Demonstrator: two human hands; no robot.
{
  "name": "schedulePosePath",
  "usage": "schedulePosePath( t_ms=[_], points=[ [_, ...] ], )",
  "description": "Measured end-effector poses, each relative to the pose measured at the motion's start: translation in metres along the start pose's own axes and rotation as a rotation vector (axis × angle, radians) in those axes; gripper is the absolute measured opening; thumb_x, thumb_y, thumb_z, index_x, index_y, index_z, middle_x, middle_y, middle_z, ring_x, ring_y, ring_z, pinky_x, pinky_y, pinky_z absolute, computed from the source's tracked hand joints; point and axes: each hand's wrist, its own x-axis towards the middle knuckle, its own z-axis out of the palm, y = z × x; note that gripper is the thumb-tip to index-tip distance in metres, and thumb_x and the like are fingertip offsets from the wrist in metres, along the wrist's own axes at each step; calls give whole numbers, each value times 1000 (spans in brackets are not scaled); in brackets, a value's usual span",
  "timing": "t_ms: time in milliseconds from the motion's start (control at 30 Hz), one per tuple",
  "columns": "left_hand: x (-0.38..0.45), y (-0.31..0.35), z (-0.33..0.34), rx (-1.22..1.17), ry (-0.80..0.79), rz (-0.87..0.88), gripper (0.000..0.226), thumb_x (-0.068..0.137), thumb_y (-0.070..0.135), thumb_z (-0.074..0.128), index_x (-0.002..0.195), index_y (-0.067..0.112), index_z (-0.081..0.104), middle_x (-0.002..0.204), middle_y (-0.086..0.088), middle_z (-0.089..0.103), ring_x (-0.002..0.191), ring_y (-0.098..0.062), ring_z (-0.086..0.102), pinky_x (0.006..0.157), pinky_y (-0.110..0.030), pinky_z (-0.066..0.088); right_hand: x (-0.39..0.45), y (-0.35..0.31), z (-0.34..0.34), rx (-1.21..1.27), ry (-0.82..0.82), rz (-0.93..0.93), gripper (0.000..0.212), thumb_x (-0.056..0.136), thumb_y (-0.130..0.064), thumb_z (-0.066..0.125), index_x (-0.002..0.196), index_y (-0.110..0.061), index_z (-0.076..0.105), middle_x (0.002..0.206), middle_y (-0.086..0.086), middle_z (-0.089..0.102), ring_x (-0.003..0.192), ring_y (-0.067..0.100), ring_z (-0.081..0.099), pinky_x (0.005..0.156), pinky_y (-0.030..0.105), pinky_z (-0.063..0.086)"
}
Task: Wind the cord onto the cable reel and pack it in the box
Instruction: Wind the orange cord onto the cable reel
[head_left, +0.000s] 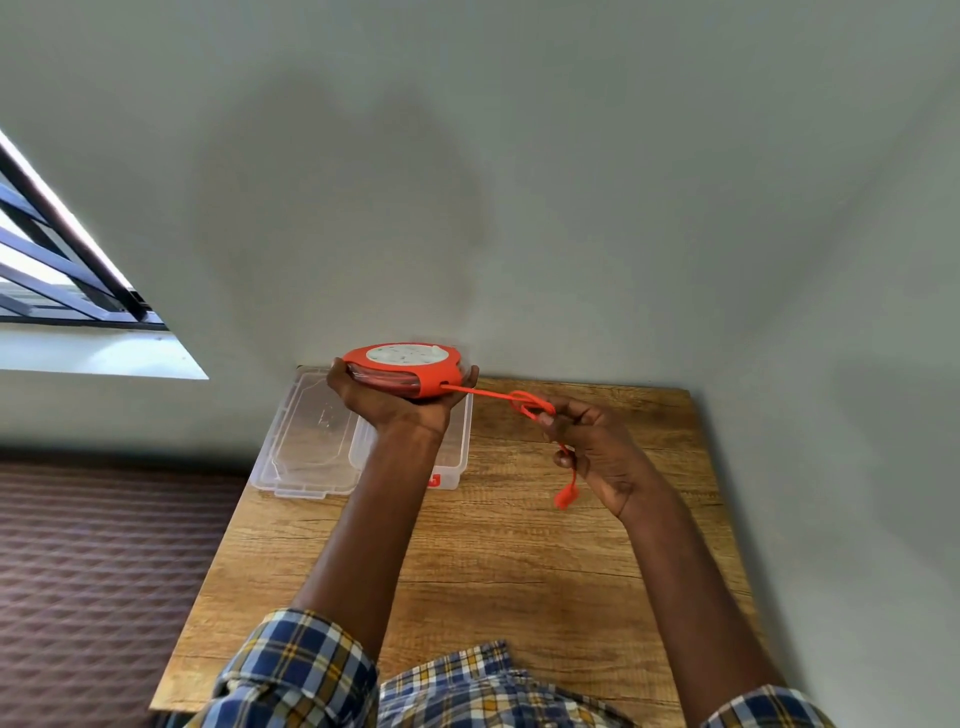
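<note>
An orange cable reel with a pale round centre rests flat on my left hand, held up above the clear plastic box. An orange cord runs taut from the reel's side to my right hand. That hand pinches a small loop of cord at its fingertips. The cord's end with an orange plug hangs below the right hand. Wound cord shows inside the reel's rim.
A clear lid lies left of the box, at the far left corner of the wooden table. Grey walls stand behind and to the right. A dark patterned surface lies left of the table, under a window.
</note>
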Motion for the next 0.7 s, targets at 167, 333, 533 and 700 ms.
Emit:
schedulePosePath(
  t_ms=[167,333,533,700],
  points=[
    [-2,-2,2,-1,-14,-17,91,85,82,37,139,12,58,156,-27,50,135,-58,52,105,-77,37,0,5,-3,384,-118,93,23,92,-20,60,106,-8,73,114,11,68,85,17,60,58,27,43],
    [-3,-3,3,19,10,0,83,88,81,37,130,14,61,143,-29,57,128,-59,56,100,-82,38,1,5,-2,542,-161,132,35,98,-37,52,108,-11,71,103,5,72,72,12,57,56,26,34],
    [-2,0,1,-9,-11,-12,87,86,82,35,126,10,62,143,-29,57,131,-59,55,107,-78,33,6,2,8,212,168,2,32,82,-28,76,107,-9,71,77,3,63,48,4,41,44,19,26],
    [-4,2,1,-25,21,-9,96,87,81,34,145,8,56,134,-26,62,128,-62,56,106,-79,36,8,-7,10,311,259,-22,15,98,-14,61,108,-10,71,78,5,71,51,7,46,43,20,28]
  ],
)
